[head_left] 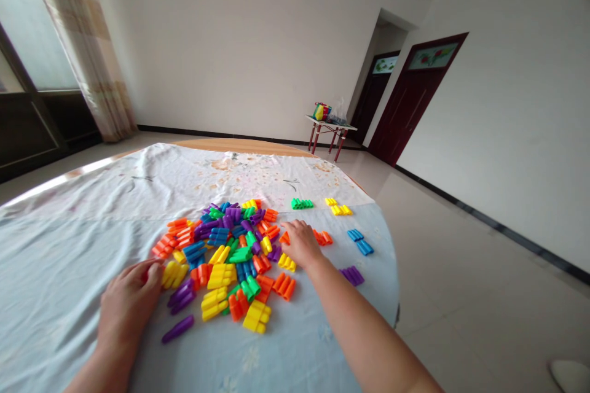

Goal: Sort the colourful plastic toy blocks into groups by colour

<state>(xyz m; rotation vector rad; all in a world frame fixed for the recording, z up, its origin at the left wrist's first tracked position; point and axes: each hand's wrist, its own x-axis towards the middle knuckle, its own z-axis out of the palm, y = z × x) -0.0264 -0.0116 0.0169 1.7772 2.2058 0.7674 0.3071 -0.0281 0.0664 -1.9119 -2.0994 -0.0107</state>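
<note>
A heap of bullet-shaped plastic building blocks in yellow, orange, purple, blue and green, with a yellow block (221, 276) among them, lies on the table. At the heap's left edge my left hand (129, 301) rests low, its fingers curled round a red-orange block (148, 270) that is mostly hidden. My right hand (302, 243) is at the heap's right side, thumb and fingers closed about an orange block (284, 237). Just below that hand is another yellow block (287, 263). A single purple piece (177, 329) lies apart, near my left hand.
Sorted blocks lie to the right: green (302, 204), yellow (340, 209), orange (323, 237), blue (360, 242) and purple (352, 276). A wrinkled cloth (59, 258) covers the round table. Farther back, a small table (332, 124) carries a colourful bag (321, 112).
</note>
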